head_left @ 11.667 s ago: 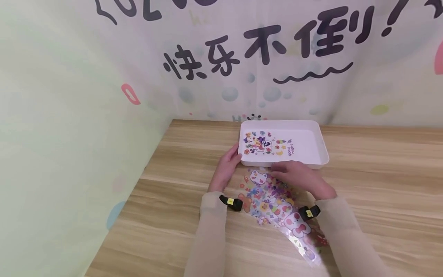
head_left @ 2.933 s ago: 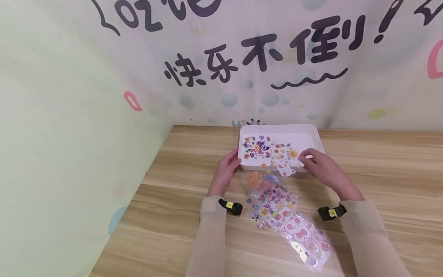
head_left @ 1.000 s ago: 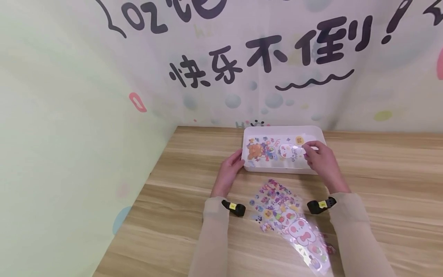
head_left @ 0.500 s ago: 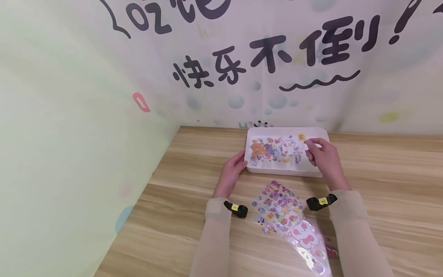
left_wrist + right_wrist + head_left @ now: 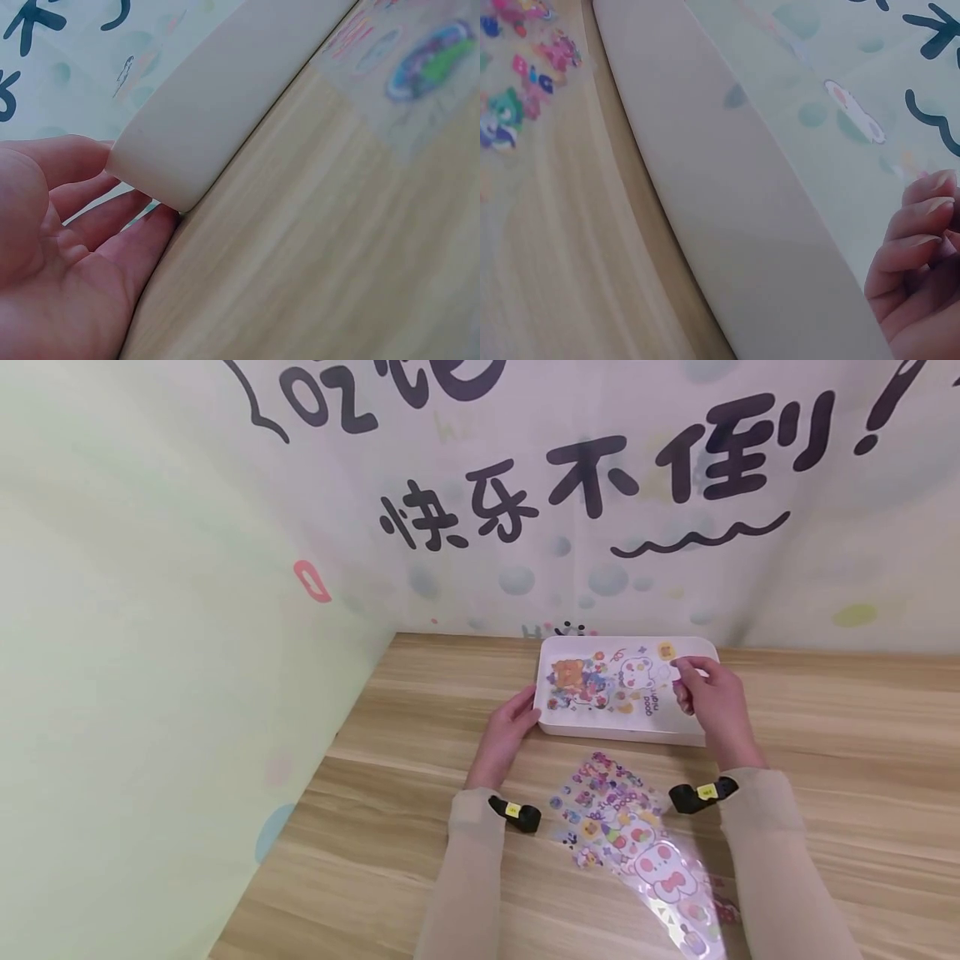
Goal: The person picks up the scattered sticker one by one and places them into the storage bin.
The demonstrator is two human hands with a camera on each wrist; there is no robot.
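A shallow white tray (image 5: 622, 732) stands near the back of the table. At its left end my left hand (image 5: 504, 735) touches the corner; in the left wrist view the thumb tip meets the rim and the extended fingers lie along the outer wall. My right hand (image 5: 718, 702) pinches the right edge of a clear sticker sheet (image 5: 637, 672) between thumb and finger, over the tray. The sheet shows an orange bear, a white bear face and a yellow square, and overlaps other printed stickers in the tray. In the right wrist view the right hand's fingers (image 5: 919, 217) are curled.
More clear sticker sheets (image 5: 663, 872) lie overlapped on the wooden table (image 5: 405, 735), in front of the tray and between the forearms. A printed curtain (image 5: 517, 581) hangs right behind the tray. A pale wall (image 5: 187, 693) borders the table on the left.
Earlier my right hand was at the sheets in front of the tray; it has carried one with an orange bear up and into the tray. My left hand has stayed at the tray's corner.
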